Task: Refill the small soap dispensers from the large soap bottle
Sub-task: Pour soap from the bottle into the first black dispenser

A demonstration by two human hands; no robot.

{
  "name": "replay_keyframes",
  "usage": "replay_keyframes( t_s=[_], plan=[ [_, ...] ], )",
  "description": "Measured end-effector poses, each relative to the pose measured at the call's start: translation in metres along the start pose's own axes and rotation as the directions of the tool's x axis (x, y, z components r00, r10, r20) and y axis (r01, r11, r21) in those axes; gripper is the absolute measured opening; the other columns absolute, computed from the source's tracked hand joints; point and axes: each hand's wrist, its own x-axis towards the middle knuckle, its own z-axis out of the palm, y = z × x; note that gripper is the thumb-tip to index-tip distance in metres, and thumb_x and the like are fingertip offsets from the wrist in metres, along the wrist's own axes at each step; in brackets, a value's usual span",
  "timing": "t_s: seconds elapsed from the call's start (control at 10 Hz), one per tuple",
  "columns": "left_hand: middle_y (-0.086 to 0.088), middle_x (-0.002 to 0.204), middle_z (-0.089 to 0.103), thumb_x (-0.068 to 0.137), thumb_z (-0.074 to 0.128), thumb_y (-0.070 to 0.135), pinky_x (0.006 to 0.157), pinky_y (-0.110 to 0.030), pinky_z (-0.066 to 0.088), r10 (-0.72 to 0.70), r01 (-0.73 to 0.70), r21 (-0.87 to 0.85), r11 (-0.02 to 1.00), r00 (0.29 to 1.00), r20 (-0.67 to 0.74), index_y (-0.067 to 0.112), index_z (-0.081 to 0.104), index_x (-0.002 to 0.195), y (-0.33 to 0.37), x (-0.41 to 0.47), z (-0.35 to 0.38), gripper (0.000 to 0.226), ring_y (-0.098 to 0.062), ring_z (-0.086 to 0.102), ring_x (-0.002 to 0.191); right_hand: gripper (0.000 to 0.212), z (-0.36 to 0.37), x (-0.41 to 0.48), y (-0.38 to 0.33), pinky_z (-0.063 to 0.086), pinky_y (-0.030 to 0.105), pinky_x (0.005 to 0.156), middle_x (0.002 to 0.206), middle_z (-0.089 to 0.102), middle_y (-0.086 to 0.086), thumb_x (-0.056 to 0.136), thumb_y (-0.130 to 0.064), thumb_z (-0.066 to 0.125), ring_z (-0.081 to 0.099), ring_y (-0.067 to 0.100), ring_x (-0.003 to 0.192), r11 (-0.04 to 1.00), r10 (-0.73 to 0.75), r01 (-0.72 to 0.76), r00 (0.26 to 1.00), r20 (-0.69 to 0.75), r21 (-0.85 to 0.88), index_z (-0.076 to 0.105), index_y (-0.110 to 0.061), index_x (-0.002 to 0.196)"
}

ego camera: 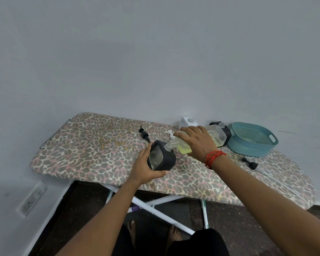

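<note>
My left hand (pixel 146 166) grips a small black-framed clear dispenser (pixel 161 157) standing on the leopard-print ironing board (pixel 92 150). My right hand (pixel 196 142) holds the large clear soap bottle (pixel 216 137) tipped on its side, yellow-green soap pooled near its neck. The bottle's mouth (pixel 169 145) touches the dispenser's top opening. A second black dispenser (pixel 224 129) with no pump and a white dispenser (pixel 187 121) stand behind the bottle. A white pump (pixel 170 134) lies behind the bottle's neck.
A black pump head (pixel 144 134) lies to the left on the board, another black pump (pixel 250 163) to the right. A teal plastic basket (pixel 251 138) sits at the far right against the wall. The board's white legs (pixel 161 211) cross below, above my bare feet.
</note>
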Motion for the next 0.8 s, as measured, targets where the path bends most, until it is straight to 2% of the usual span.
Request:
replay_keyframes(
  t_s=[0.3,0.5,0.7,0.8],
  plan=[
    [0.006,0.156,0.038,0.057,0.091,0.057,0.115,-0.044,0.042,-0.006,0.006,0.003,1.0,1.0,-0.001,0.033,0.023,0.16,-0.0022,0.0012,0.0014,0.126,-0.015,0.041,0.142,0.087,-0.0021,0.0001,-0.0004,0.035,0.052,0.111,0.147,0.048,0.002,0.07,-0.038,0.086,0.049,0.029,0.13,1.0,-0.008,0.008,1.0,0.007,-0.011,0.039,-0.036,0.144],
    [0.006,0.155,0.039,0.057,0.091,0.056,0.114,-0.037,0.041,-0.003,0.004,0.013,1.0,1.0,-0.008,0.032,0.024,0.16,-0.0053,0.0021,0.0024,0.125,-0.014,0.041,0.14,0.088,-0.0025,0.0001,-0.0006,0.035,0.052,0.111,0.147,0.048,0.002,0.07,-0.039,0.086,0.049,0.029,0.13,1.0,-0.008,0.008,1.0,0.005,-0.018,0.038,-0.036,0.144],
    [0.006,0.155,0.039,0.057,0.092,0.056,0.115,-0.04,0.042,0.002,-0.002,0.007,1.0,1.0,-0.008,0.031,0.025,0.16,-0.0074,0.0035,0.0035,0.125,-0.014,0.042,0.14,0.09,-0.0024,0.0008,-0.001,0.035,0.053,0.111,0.147,0.048,0.004,0.068,-0.038,0.087,0.049,0.03,0.13,1.0,-0.011,0.011,1.0,-0.001,-0.022,0.038,-0.036,0.143],
    [0.007,0.154,0.04,0.057,0.091,0.058,0.113,-0.036,0.042,0.008,-0.008,0.005,1.0,1.0,-0.011,0.034,0.024,0.16,-0.008,0.0034,0.0037,0.125,-0.012,0.042,0.139,0.089,-0.0014,0.0008,-0.0007,0.036,0.053,0.11,0.146,0.049,0.004,0.068,-0.038,0.087,0.05,0.03,0.129,1.0,-0.012,0.012,1.0,-0.011,-0.02,0.039,-0.036,0.143]
  ],
)
